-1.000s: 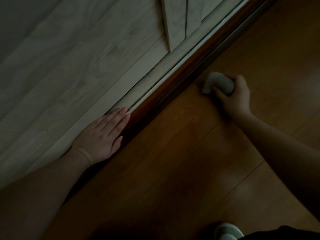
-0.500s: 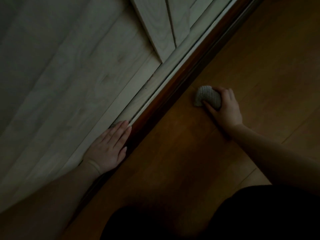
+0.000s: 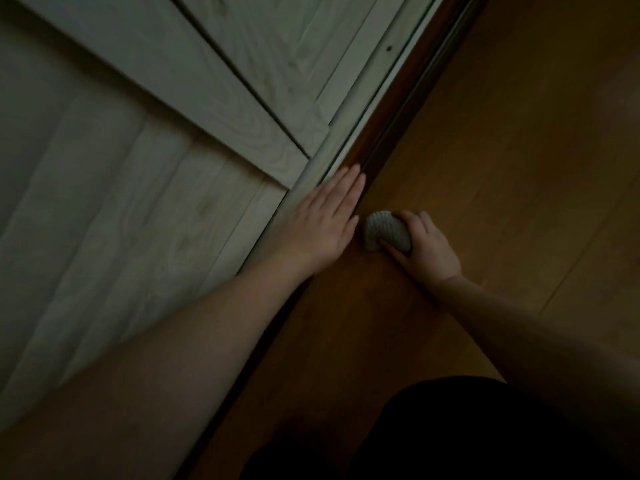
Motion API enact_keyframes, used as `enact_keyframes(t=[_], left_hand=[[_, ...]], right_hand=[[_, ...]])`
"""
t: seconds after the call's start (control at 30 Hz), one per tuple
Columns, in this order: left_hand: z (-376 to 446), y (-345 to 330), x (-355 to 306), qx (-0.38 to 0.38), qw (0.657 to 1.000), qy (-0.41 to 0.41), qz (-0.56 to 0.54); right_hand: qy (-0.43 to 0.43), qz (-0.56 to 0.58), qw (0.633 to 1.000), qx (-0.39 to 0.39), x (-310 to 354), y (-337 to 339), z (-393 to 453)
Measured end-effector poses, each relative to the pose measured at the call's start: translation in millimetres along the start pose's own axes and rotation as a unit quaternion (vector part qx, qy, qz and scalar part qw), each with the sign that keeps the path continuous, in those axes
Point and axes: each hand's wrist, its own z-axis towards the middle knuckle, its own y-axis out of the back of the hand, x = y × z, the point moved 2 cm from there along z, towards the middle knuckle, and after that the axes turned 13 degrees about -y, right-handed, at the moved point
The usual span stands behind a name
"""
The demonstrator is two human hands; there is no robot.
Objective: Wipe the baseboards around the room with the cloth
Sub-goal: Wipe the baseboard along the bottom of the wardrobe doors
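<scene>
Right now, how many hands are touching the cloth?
1. The right hand grips the balled cloth on the wood floor; the left hand lies flat along the baseboard, apart from it.

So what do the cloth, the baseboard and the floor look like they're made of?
Cloth: pale knit or ribbed fabric, judging by its ridged texture. Baseboard: dark reddish-brown wood or wood-look trim, slightly glossy. Floor: warm brown plank flooring, seams visible; wood or laminate, can't tell.

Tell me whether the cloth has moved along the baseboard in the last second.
Yes. The cloth in the right hand has slid back along the dark baseboard toward the flat left hand.
</scene>
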Motion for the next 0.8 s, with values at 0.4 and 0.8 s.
enact_keyframes(t=[0.4,0.8], left_hand=[[85.0,6.2,37.4,0.043,0.998,0.010,0.051],[85.6,1.4,40.3,0.019,0.997,-0.024,0.074]], right_hand=[[0.040,-0.021,0.999,-0.029,-5.8,1.4,1.2],[0.080,-0.028,0.996,-0.032,-12.6,-2.5,6.8]])
